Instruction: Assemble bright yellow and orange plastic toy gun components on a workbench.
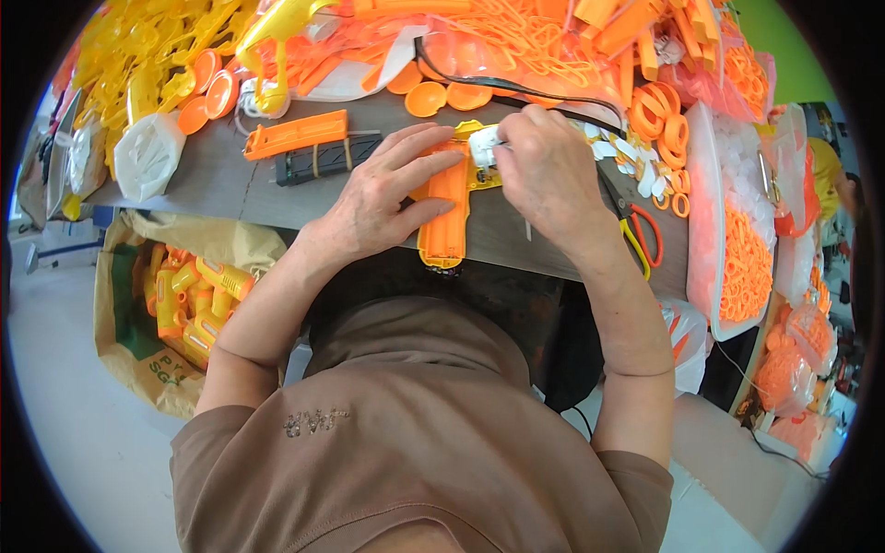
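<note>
At the front edge of the dark table, a toy-gun shell half with an orange handle (444, 226) and a yellow body (482, 177) lies with its hollow inside up. My left hand (383, 189) is closed on the orange handle, fingers across it and thumb on its near side. A small white plastic part (483, 147) sits over the yellow body. The fingers of my right hand (553, 175) are pinched on that white part; their tips are partly hidden. Whether the part is seated in the shell I cannot tell.
To the left lie an orange casing (300, 135) and a banded black piece (323, 160). Red-and-yellow-handled pliers (643, 241) lie right. Piles of yellow parts (171, 55) and orange parts (498, 46) line the back. A paper bag (263, 244) holds toy guns; a tub (702, 221) holds orange rings.
</note>
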Demonstrator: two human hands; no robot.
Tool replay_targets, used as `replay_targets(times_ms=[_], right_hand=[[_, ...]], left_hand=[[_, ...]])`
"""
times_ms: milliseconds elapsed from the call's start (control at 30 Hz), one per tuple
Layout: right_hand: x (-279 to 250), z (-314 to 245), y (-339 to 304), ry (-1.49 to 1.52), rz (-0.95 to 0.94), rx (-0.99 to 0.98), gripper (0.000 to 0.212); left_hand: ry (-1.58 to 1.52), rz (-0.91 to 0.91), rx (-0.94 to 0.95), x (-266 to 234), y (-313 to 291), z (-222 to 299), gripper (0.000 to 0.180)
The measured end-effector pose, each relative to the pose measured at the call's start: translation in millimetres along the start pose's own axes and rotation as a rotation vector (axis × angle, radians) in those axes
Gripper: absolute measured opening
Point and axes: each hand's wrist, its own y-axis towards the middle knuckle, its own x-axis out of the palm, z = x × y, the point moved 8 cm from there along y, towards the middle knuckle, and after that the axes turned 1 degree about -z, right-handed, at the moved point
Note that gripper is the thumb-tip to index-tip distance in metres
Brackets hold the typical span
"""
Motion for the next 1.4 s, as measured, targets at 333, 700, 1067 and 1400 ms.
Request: replay_targets(times_ms=[333, 700, 1067, 1400], right_hand=[[10, -30, 10, -0.206, -0.285, -0.291, 0.013], [19, -35, -15, -0.428, -0.022, -0.704, 0.011], [-62, 15, -33, -0.032, 0.372, -0.210, 0.020], [-146, 260, -179, -0.277, -0.101, 0.735, 0.022]], left_hand=[[0.043, -0.033, -0.028, -1, 2, 0, 0.048], [0.055, -0.055, -0.025, 0, 1, 0, 0.048], [0.041, -0.062, -0.019, 4, 5, -7, 0.048], [0.034, -0.022, -0.036, 0, 3, -11, 0.049]])
